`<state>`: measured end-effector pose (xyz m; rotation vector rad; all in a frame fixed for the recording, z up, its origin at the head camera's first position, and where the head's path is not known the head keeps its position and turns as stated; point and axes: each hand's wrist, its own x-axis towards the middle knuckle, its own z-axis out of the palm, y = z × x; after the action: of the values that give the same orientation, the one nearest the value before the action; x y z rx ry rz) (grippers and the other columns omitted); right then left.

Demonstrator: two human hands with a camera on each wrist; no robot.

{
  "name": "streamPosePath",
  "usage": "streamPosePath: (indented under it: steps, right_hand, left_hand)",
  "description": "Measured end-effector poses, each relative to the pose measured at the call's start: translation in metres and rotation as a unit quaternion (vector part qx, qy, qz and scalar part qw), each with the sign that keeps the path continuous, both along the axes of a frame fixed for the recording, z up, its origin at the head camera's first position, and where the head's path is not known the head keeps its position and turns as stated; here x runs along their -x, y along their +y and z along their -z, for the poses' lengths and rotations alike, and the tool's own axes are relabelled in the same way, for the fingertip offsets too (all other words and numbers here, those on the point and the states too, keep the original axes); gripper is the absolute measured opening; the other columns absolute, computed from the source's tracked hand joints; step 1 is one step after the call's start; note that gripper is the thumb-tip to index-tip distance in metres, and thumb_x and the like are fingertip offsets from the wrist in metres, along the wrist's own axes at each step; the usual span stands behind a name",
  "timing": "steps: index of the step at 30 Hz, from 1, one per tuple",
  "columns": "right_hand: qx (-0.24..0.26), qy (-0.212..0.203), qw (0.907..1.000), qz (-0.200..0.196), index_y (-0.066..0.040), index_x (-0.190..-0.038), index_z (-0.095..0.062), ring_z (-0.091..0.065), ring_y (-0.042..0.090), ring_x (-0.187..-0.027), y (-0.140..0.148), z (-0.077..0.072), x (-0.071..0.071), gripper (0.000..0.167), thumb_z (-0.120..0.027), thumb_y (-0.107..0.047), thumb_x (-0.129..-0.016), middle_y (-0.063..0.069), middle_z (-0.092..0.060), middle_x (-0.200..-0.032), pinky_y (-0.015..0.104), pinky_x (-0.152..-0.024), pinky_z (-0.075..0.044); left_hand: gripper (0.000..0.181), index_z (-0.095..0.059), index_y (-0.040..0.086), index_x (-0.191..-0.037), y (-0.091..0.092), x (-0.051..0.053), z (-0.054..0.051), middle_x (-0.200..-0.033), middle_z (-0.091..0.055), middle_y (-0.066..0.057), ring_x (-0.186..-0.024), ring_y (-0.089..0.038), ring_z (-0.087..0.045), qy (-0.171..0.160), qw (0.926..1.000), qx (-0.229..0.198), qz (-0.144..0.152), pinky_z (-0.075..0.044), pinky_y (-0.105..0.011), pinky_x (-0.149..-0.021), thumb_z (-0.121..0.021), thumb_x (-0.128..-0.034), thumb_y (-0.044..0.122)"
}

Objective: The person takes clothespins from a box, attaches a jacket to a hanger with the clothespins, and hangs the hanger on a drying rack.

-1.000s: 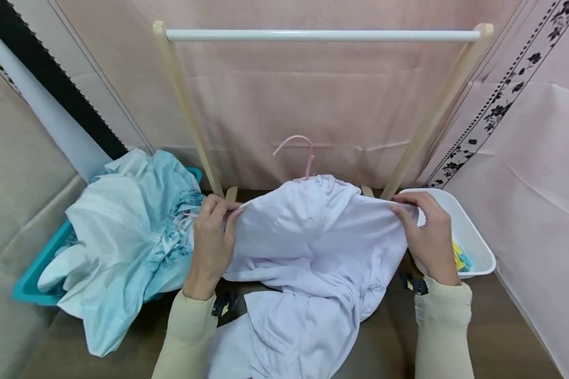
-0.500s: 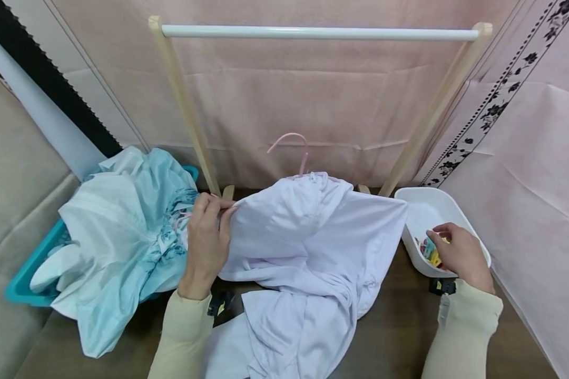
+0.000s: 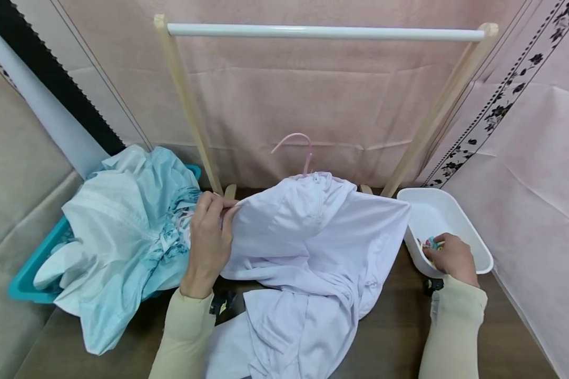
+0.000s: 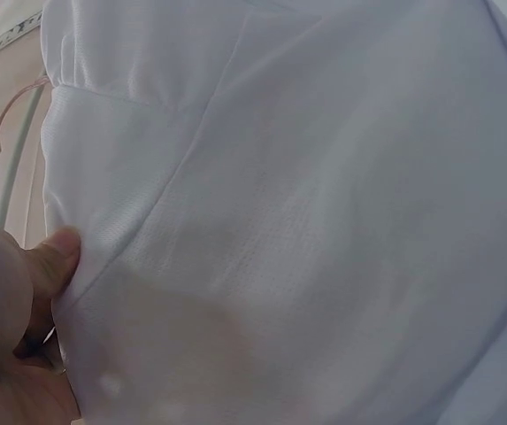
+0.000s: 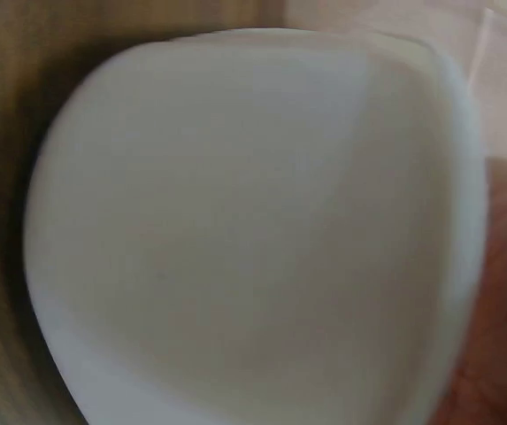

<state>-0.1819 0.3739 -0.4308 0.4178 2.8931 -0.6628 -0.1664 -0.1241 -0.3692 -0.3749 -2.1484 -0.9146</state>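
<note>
A white garment with a zip [image 3: 313, 231] lies spread on the table, its lower part folded and bunched. From its top rises the hook of a pink clothes hanger [image 3: 308, 158]; the rest of the hanger is hidden. My left hand [image 3: 211, 239] pinches the garment's upper left corner between thumb and fingers, as the left wrist view also shows at the cloth edge [image 4: 103, 230]. Inside a white tray [image 3: 419, 195], my right hand [image 3: 455, 258] reaches among small coloured clips [image 3: 431, 243]. Its fingertips are partly hidden, and whether they grasp a clip cannot be seen.
A rack with a white rail [image 3: 322, 31] and wooden legs stands behind the garment. At the left, a teal basket [image 3: 26, 284] bears a heap of pale blue and white clothing [image 3: 123, 231]. Pinkish cloth [image 3: 322, 100] hangs at the back.
My right hand has let go of the garment's upper right corner and moved right, down into the tray. My left hand keeps its pinch on the left corner.
</note>
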Motion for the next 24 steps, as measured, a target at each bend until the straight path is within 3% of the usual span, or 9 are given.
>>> streamPosePath:
  steps: [4,9,16,24]
  right_hand:
    - [0.012,0.007,0.9989,0.045,0.014,-0.127,-0.051,-0.058,0.04,-0.087,-0.0043,0.0028,0.0033,0.054,-0.068,-0.024,-0.092,0.038,-0.059,-0.113,0.043,-0.068,-0.051]
    - [0.019,0.027,0.9975,0.063,0.019,-0.123,-0.053,-0.058,0.045,-0.092,-0.0049,0.0043,0.0017,0.054,-0.07,-0.019,-0.089,0.038,-0.061,-0.11,0.046,-0.072,-0.051]
    - [0.029,0.064,0.9945,0.078,0.015,-0.096,-0.068,-0.052,0.038,-0.081,-0.0034,0.0064,-0.0041,0.035,-0.076,-0.016,-0.084,0.022,-0.063,-0.078,0.032,-0.058,-0.041]
    - [0.031,0.055,0.9941,0.088,0.01,-0.116,-0.064,-0.054,0.045,-0.097,-0.0058,0.0052,-0.0016,0.041,-0.072,-0.021,-0.089,0.034,-0.065,-0.115,0.034,-0.065,-0.042]
  left_hand:
    - [0.009,-0.07,-0.003,-0.097,-0.0004,-0.0008,-0.0007,-0.094,-0.056,-0.016,-0.087,-0.028,-0.061,0.001,1.0,0.0,-0.002,-0.054,-0.035,-0.072,-0.065,-0.0982,0.004]
    - [0.009,-0.069,-0.003,-0.097,0.0,-0.0006,-0.0012,-0.094,-0.056,-0.016,-0.088,-0.029,-0.061,0.003,1.0,0.0,0.006,-0.056,-0.038,-0.073,-0.064,-0.0984,0.004]
    - [0.009,-0.069,-0.004,-0.098,0.0016,-0.0005,-0.0013,-0.095,-0.056,-0.017,-0.088,-0.029,-0.062,0.0,1.0,0.002,0.007,-0.058,-0.039,-0.074,-0.065,-0.0979,0.004]
    - [0.01,-0.069,-0.003,-0.098,-0.0002,-0.0004,-0.001,-0.095,-0.056,-0.017,-0.088,-0.029,-0.062,0.004,1.0,0.001,0.006,-0.057,-0.039,-0.074,-0.064,-0.0986,0.006]
